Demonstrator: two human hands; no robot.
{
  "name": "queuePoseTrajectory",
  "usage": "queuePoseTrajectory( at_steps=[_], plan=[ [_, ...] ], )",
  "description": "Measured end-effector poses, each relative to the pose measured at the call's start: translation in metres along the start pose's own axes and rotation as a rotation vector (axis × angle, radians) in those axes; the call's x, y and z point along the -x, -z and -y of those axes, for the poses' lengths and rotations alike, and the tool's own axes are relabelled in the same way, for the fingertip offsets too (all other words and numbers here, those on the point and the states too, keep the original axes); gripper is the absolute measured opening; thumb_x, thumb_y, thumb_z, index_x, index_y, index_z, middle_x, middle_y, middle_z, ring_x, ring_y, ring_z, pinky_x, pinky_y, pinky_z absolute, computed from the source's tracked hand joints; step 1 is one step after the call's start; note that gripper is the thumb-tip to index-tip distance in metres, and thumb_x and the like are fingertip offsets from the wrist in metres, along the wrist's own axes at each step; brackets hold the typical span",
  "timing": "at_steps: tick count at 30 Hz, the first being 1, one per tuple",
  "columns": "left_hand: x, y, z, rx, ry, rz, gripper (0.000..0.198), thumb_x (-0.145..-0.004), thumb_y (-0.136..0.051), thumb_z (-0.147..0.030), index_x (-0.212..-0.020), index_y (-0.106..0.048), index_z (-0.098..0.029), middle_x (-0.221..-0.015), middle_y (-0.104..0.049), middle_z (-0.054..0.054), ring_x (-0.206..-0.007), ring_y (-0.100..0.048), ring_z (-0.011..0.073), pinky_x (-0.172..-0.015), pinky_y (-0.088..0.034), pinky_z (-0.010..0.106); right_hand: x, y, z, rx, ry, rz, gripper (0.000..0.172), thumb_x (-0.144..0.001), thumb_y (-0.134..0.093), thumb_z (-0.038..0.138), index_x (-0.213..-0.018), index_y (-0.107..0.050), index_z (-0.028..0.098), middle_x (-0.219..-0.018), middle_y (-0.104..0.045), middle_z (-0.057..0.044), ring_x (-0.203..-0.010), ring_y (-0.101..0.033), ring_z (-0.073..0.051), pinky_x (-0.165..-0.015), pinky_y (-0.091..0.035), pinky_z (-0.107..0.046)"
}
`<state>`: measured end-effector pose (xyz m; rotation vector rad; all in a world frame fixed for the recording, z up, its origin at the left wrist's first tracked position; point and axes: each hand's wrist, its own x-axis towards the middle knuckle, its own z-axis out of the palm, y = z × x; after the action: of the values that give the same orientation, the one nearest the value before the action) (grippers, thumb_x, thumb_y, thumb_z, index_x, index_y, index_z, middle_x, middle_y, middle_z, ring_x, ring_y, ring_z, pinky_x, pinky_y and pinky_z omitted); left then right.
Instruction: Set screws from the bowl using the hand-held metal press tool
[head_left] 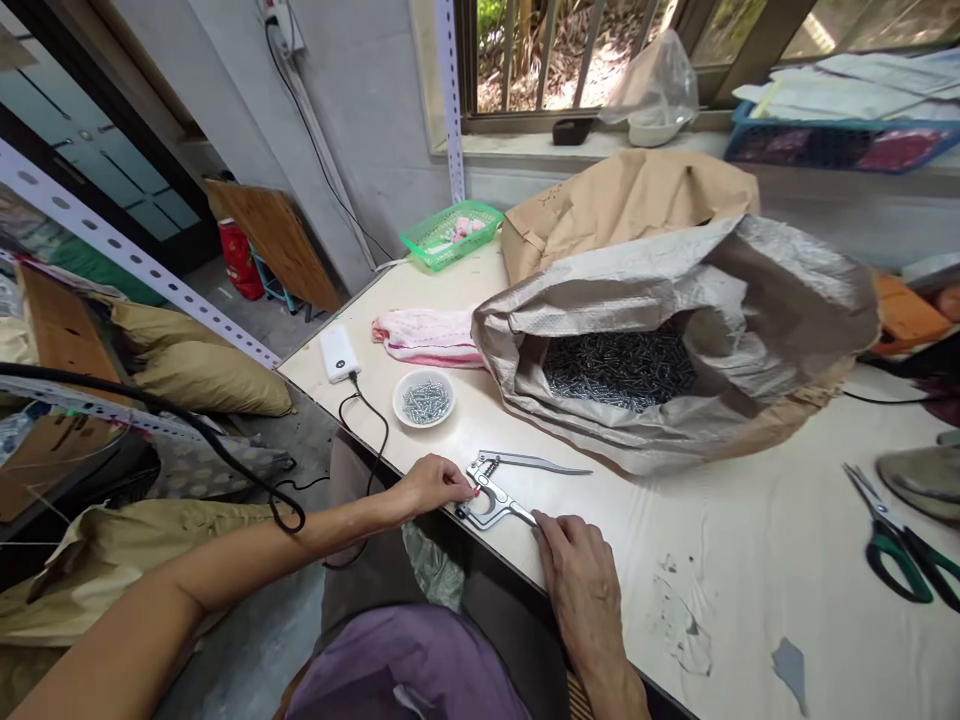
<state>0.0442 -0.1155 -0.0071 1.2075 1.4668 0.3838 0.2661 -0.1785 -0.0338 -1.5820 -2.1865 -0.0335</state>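
Silver snap pliers (501, 500) lie at the table's near edge, their two handles spread apart. My right hand (583, 570) grips the end of the lower handle between thumb and fingers. At the jaw end, the fingertips of my left hand (439, 484) are pinched together beside a tiny red piece (475, 492); its exact kind is too small to make out. Just beyond my left hand stands a white bowl (400, 408) with small metal pins (426, 402) in it. A large woven sack (600, 285) gapes open behind the pliers, with many dark metal pins (619, 370) inside.
A white power bank (339, 353) with a black cable lies at the left edge. Behind are a pink-and-white cloth (431, 335) and a green basket (420, 245). Green-handled scissors (892, 545) and a grey scrap (790, 672) lie at right. A perforated metal post (452, 100) rises behind.
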Motion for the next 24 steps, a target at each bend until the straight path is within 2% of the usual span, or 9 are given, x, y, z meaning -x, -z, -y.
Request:
queuePoseTrajectory(
  at_steps=[7, 19, 24],
  plan=[
    [-0.004, 0.000, 0.007, -0.150, -0.027, 0.007, 0.028, -0.064, -0.065, -0.039, -0.067, -0.068, -0.011, -0.060, -0.062, 0.001, -0.057, -0.049, 0.0114, -0.053, -0.033, 0.021, 0.002, -0.003, 0.002, -0.008, -0.020, -0.040, 0.027, -0.094, -0.035, 0.024, -0.100, -0.062, 0.020, -0.075, -0.053, -0.004, -0.070, -0.043, -0.016, -0.063, -0.031, -0.029],
    [0.000, 0.003, -0.006, -0.370, -0.030, 0.130, 0.021, -0.071, -0.059, -0.031, -0.070, -0.065, -0.011, -0.054, -0.055, -0.003, -0.050, -0.045, 0.0089, -0.050, -0.031, 0.020, 0.003, 0.001, 0.012, 0.015, -0.077, -0.053, 0.024, -0.093, -0.038, 0.022, -0.096, -0.062, 0.019, -0.069, -0.051, -0.003, -0.069, -0.043, -0.016, -0.065, -0.032, -0.030],
    [0.007, 0.002, -0.003, -0.335, -0.056, 0.130, 0.020, -0.078, -0.054, -0.031, -0.076, -0.063, -0.013, -0.053, -0.053, -0.004, -0.049, -0.048, 0.0104, -0.047, -0.034, 0.020, -0.004, 0.010, 0.012, 0.008, -0.085, 0.025, 0.024, -0.093, -0.039, 0.028, -0.099, -0.061, 0.019, -0.077, -0.057, -0.005, -0.074, -0.047, -0.017, -0.069, -0.034, -0.031]
  ],
)
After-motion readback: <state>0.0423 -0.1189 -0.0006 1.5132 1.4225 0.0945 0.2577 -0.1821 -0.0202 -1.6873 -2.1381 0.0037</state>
